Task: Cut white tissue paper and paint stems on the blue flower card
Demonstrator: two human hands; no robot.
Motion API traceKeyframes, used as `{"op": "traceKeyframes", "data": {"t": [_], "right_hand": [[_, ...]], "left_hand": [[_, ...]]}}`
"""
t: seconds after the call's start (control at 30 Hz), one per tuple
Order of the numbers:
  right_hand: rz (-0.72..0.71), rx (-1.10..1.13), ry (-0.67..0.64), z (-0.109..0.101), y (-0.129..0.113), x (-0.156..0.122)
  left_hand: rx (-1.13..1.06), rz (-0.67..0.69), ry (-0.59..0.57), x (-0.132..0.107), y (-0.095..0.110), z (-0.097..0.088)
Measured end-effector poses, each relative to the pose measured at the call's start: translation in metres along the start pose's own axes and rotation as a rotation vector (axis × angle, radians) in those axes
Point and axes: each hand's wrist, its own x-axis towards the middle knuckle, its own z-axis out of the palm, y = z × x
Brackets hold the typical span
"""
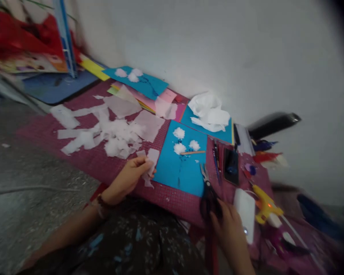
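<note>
The left hand (130, 173) is pinched narrow, holding strips of thin white paper (153, 156) between the thumb and fingers. The right hand (229, 225) has its fingers at the black handles of the scissors (208, 194); it is too blurry there, so I cannot tell how tightly it holds them. The scissors point away from the right hand, and their blade tips are at the right edge of a blue sheet (166, 168). That sheet lies just to the right of the left hand, and on it are three white fluffy puffs (179, 149), a thin orange-brown stick (193, 152) and dark painted marks. Past the left hand, and a bit to its left, is a messy pile of torn white paper (119, 139). Farther past it lies another blue sheet (157, 84) with three more puffs (133, 77). Beyond the right hand are some pens (216, 162) and a black phone (231, 167). Just to the right of the right hand is a white box (244, 214), and next to that is a yellow glue gun (265, 205) with a small orange light.
</note>
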Motion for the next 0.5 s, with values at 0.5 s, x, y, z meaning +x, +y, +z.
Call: {"op": "traceKeyframes", "data": {"t": [0.5], "right_hand": [[0.3,0.418,-0.275,-0.029,0.04,0.029]], "left_hand": [[0.03,0.068,-0.038,-0.002,0.004,-0.021]]}}
